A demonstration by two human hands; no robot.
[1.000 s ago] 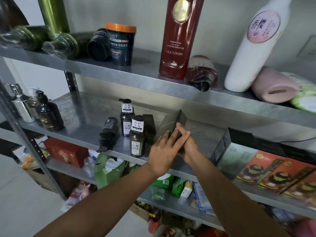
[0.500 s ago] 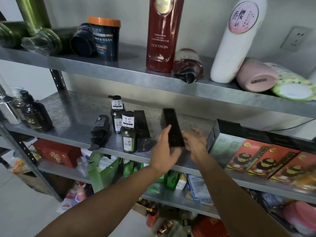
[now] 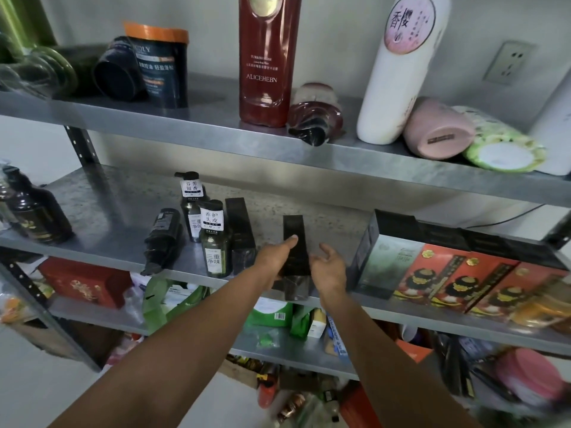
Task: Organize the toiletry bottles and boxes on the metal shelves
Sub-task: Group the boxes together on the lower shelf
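Two bare forearms reach up from the bottom edge toward the metal shelves. Below them, the lower shelf (image 3: 92,316) holds a red box (image 3: 83,282) at the left and a green bag (image 3: 167,298) beside it, with blurred packets further right.

At the front edge of the middle shelf (image 3: 117,205) a slim black box (image 3: 293,239) stands upright between the hands. The left hand (image 3: 275,257) lies against the box's left side with its fingers straight, one fingertip on the front face; the thumb is hidden. The right hand (image 3: 329,270) is just beside the box's right side, its fingers loosely spread and holding nothing; whether it touches the box cannot be told.

Just left of the left hand stands a second black box (image 3: 239,233), touching a green bottle (image 3: 214,242) with a white label. A labelled bottle (image 3: 191,205) stands behind that one, and a dark bottle (image 3: 162,239) lies on its side to their left. Far left on the same shelf is a brown bottle (image 3: 34,211). To the right of the hands sits a large dark gift box (image 3: 386,261), with red cartons (image 3: 448,282) in a row beside it.

The upper shelf (image 3: 216,118) carries, from left to right, an orange-lidded jar (image 3: 162,63), a tall red bottle (image 3: 265,66), a red bottle on its side (image 3: 315,115), a tall white bottle (image 3: 401,72), a pink bottle (image 3: 438,128) lying down and a green flowered bottle (image 3: 503,143) lying beside it. A wall socket (image 3: 509,63) is on the far wall.
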